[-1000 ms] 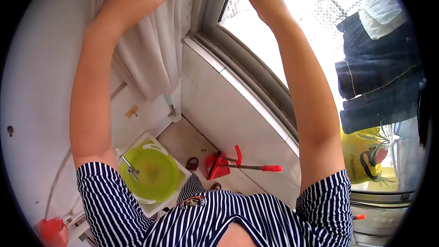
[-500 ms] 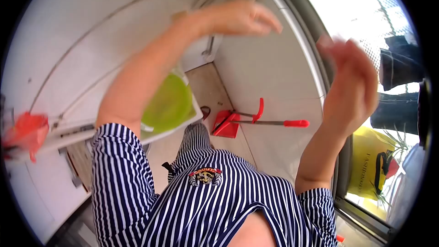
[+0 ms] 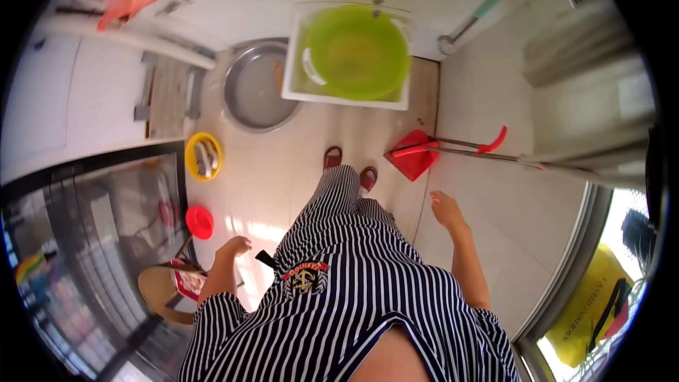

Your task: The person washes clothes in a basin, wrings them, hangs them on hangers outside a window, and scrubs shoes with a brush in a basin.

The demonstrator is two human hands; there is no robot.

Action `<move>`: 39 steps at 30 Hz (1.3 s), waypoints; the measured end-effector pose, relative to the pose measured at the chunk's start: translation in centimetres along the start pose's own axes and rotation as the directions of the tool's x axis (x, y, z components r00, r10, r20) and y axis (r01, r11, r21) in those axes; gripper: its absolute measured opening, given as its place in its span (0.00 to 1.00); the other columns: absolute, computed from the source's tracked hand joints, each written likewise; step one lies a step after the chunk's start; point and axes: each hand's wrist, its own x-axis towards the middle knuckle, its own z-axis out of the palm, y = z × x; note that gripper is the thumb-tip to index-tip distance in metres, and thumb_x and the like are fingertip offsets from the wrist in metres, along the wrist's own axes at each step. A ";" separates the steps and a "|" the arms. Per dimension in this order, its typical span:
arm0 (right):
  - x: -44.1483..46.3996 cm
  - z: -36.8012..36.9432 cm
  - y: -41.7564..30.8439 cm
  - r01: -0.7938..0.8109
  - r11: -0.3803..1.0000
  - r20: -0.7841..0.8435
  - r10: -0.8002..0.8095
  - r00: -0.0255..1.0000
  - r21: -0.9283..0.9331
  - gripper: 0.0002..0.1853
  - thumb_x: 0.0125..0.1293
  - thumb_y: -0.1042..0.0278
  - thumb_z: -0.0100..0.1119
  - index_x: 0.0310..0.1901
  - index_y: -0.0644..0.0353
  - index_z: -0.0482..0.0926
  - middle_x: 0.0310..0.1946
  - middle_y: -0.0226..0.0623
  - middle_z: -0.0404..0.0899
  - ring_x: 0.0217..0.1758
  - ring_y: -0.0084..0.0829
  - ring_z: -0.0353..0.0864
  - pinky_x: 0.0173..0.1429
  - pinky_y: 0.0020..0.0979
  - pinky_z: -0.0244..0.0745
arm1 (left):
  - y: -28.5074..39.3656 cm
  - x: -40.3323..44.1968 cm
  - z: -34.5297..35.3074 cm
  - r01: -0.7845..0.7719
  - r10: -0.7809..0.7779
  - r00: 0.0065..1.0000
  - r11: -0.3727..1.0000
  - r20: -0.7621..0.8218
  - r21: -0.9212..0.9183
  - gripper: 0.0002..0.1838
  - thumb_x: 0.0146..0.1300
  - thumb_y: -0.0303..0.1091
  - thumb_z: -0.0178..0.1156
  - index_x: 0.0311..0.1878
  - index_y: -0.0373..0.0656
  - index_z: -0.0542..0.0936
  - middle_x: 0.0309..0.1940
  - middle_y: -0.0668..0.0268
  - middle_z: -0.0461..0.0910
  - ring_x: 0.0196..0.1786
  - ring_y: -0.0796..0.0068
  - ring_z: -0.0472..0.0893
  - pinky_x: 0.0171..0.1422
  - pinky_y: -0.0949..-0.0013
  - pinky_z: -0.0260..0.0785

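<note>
Both arms hang low at the sides of the striped clothing. My left hand (image 3: 235, 246) is at the lower left, fingers loosely bent, holding nothing visible; a brown round-edged seat (image 3: 157, 291) is nearest to it. On the other side, my right hand (image 3: 445, 209) is below the red dustpan (image 3: 412, 163), apart from it, with loosely curled fingers and nothing seen in them. A green basin (image 3: 357, 53) rests in the white sink (image 3: 346, 101) at the top, far from both hands.
A grey metal tub (image 3: 258, 92) stands on the floor left of the sink. Yellow (image 3: 204, 156) and red (image 3: 200, 222) basins line the left side. A curtain (image 3: 580, 92) hangs at the right, above a window with a yellow bag (image 3: 590, 304). Glass-fronted shelving (image 3: 92, 240) is at the left.
Both hands have come down from the curtain and window to the sides of the body. The view has turned left and downward, bringing the tub, small basins and seat into sight.
</note>
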 end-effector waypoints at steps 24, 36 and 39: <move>5.9 15.3 -17.6 0.150 0.984 0.109 -0.140 0.984 -0.095 0.14 0.66 0.69 0.48 0.50 0.63 0.77 0.42 0.45 0.82 0.43 0.37 0.83 0.49 0.32 0.76 | -21.2 5.3 3.9 -0.225 -0.053 0.910 0.771 -0.412 -0.596 0.19 0.63 0.37 0.50 0.57 0.46 0.77 0.48 0.52 0.80 0.52 0.57 0.79 0.57 0.62 0.70; 19.2 25.6 -31.2 0.380 0.915 0.331 -0.320 0.888 -0.134 0.11 0.66 0.70 0.49 0.47 0.62 0.77 0.40 0.52 0.81 0.46 0.49 0.81 0.50 0.37 0.75 | -18.3 11.1 2.4 -0.071 -0.271 0.903 0.672 -0.334 -0.737 0.16 0.63 0.36 0.53 0.51 0.45 0.81 0.46 0.57 0.82 0.50 0.61 0.80 0.55 0.65 0.70; 22.9 31.6 -30.3 0.293 0.956 0.364 -0.263 0.894 -0.028 0.11 0.66 0.70 0.49 0.47 0.60 0.77 0.41 0.51 0.82 0.46 0.47 0.82 0.49 0.37 0.75 | -19.0 18.0 0.1 -0.157 -0.206 0.864 0.755 -0.459 -0.636 0.13 0.63 0.39 0.52 0.42 0.45 0.82 0.40 0.58 0.82 0.45 0.55 0.80 0.51 0.60 0.72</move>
